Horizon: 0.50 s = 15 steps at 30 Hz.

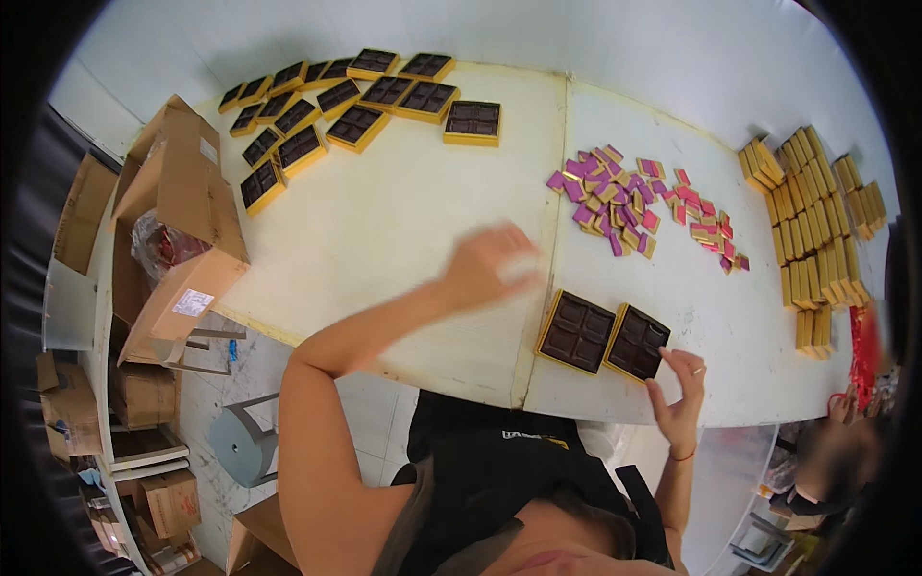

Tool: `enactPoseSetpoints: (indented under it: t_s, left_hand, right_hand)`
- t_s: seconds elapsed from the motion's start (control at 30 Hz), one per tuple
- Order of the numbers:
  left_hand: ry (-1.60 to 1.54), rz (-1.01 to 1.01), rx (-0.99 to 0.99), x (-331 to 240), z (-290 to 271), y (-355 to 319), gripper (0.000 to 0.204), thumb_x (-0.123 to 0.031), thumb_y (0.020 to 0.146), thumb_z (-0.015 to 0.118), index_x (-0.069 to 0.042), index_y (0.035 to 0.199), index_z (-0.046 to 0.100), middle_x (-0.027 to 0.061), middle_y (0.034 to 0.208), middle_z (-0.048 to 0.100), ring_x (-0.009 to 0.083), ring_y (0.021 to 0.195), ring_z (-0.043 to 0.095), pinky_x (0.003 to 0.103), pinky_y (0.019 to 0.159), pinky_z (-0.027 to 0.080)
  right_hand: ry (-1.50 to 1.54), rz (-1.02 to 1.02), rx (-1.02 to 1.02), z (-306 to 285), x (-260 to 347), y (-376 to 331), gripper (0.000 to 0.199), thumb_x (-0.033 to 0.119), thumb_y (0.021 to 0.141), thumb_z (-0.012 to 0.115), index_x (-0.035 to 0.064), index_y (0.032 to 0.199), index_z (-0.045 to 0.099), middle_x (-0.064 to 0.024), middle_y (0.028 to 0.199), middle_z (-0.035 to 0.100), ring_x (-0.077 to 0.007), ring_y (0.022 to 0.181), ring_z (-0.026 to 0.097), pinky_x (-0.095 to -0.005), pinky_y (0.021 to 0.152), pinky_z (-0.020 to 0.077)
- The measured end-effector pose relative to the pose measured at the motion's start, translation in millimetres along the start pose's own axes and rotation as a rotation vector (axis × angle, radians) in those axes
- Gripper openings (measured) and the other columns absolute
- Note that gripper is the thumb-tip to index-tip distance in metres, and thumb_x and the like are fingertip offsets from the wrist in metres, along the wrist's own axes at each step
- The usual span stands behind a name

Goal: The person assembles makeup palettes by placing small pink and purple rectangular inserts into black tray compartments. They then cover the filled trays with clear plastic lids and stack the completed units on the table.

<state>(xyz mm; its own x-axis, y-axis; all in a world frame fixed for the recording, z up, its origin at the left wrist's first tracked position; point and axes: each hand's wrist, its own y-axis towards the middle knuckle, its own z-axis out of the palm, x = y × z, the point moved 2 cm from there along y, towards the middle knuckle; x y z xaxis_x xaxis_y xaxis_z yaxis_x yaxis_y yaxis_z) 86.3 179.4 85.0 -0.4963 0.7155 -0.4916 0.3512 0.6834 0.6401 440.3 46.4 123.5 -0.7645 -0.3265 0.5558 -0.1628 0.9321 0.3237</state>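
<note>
Two gold-edged boxes with dark, four-compartment inserts lie side by side near the table's front edge: the left box (pixel 575 332) and the right box (pixel 637 343). My right hand (pixel 682 389) is at the right box's right-hand edge. Its thumb and forefinger are apart, their tips by the box side, and it does not appear to grip the box. Up and left of the boxes, my left hand (pixel 490 264) hovers over the table, blurred, with thumb and fingers apart and nothing visible in it. Beyond the boxes lies a loose pile of small purple-and-gold wrapped pieces (pixel 615 197).
Pink-and-gold wrapped pieces (pixel 706 216) spread right of the purple ones. Stacked gold boxes (pixel 812 211) line the right side. Several similar dark-insert boxes (pixel 355 127) stand at the far left. An open carton (pixel 192 259) stands beside the left edge; a stool (pixel 242 444) is below. Another person (pixel 831 461) is at right.
</note>
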Motion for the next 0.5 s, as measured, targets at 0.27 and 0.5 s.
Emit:
enactPoseSetpoints:
  t_s: [0.27,0.5]
  left_hand:
    - [0.876,-0.452,-0.245,264.8,-157.5,-56.0,0.046,-0.018,0.088,0.068,-0.003,0.130,0.055,0.0132,0.134,0.056,0.0352,0.132,0.043,0.045,0.111,0.035]
    - [0.771,-0.240,-0.021,160.0,-119.0,-51.3,0.036,-0.008,0.082,0.071,-0.007,0.118,0.068,0.0089,0.108,0.060,0.0286,0.111,0.052,0.044,0.099,0.040]
  right_hand:
    - [0.122,-0.641,0.235,142.7,74.1,221.1,0.055,0.018,0.088,0.070,0.0099,0.140,0.052,-0.0163,0.147,0.048,-0.0380,0.141,0.038,-0.0480,0.115,0.0343]
    - [-0.172,-0.300,0.270,291.7,87.1,360.5,0.033,0.004,0.083,0.061,0.0062,0.116,0.062,-0.0172,0.122,0.059,-0.0358,0.122,0.053,-0.0452,0.099,0.0447]
